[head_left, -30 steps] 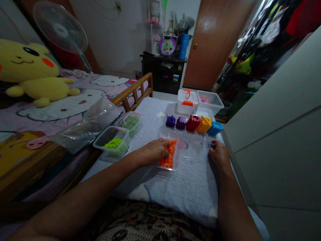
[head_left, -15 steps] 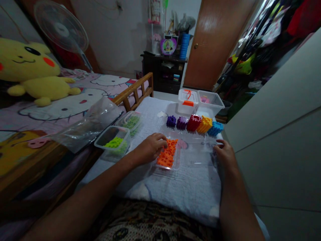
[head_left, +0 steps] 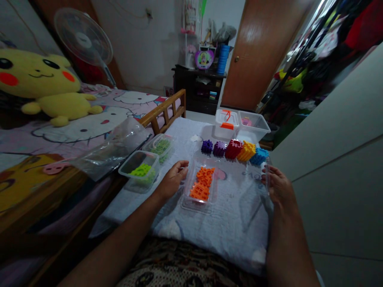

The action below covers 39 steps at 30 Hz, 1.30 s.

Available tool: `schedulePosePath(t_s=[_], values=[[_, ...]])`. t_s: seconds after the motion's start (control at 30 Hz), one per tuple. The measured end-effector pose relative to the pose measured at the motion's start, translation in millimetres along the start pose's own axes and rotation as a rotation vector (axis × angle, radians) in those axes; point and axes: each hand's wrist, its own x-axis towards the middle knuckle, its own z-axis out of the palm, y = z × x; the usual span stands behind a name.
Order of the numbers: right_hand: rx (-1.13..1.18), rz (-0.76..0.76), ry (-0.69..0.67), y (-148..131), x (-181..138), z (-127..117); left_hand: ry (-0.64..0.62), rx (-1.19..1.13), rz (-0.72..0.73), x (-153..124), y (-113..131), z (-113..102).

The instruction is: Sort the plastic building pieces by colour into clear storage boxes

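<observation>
My left hand [head_left: 173, 181] is open just left of a clear plastic container [head_left: 215, 190], its thumb and fingers apart with nothing between them. Orange plastic building pieces [head_left: 203, 183] lie inside that container. At the right edge of the table, my right hand [head_left: 278, 185] grips a clear lid [head_left: 267, 175], which stands nearly edge-on to me. Beyond the orange pieces runs a row of stacked blocks: dark blue [head_left: 207, 146], purple [head_left: 220, 148], red [head_left: 233, 149], yellow [head_left: 246, 151] and light blue [head_left: 259, 156].
Left of my left hand are a tub of lime-green pieces [head_left: 141, 170] and a lidded tub of green pieces [head_left: 160, 146]. A white box with orange clasps [head_left: 226, 122] and an open clear bin [head_left: 254, 123] stand at the back. A wooden bed rail [head_left: 164, 113] borders the left.
My right hand has raised the clear lid from the table, turning it upright. My left hand has drawn back leftward from the orange pieces. The view has shifted slightly left.
</observation>
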Motion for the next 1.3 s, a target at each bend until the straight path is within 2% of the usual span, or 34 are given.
schedulePosePath(t_s=[0.13, 0.37, 0.5, 0.63, 0.73, 0.9, 1.17, 1.3], values=[[-0.058, -0.055, -0.199, 1, -12, 37, -0.044, -0.044, -0.04, 0, 6, 1], [-0.424, -0.294, -0.545, -11, -4, 107, -0.072, -0.193, -0.124, 5, 9, 5], [-0.611, -0.425, -0.646, -14, 3, 145, -0.045, -0.233, -0.16, 6, 6, 8], [-0.805, -0.613, -0.703, -14, 4, 173, -0.001, -0.255, -0.182, 7, 1, 10], [-0.933, -0.672, -0.717, -12, 1, 185, -0.012, -0.256, -0.173, 6, -2, 12], [-1.029, -0.685, -0.722, -5, -8, 195, 0.015, -0.218, -0.172, 3, -3, 15], [-1.119, -0.795, -0.791, -3, -9, 198, 0.065, -0.095, -0.17, -1, -4, 17], [-1.096, -0.837, -0.759, -2, -10, 191, 0.117, -0.048, -0.134, -4, -5, 20]])
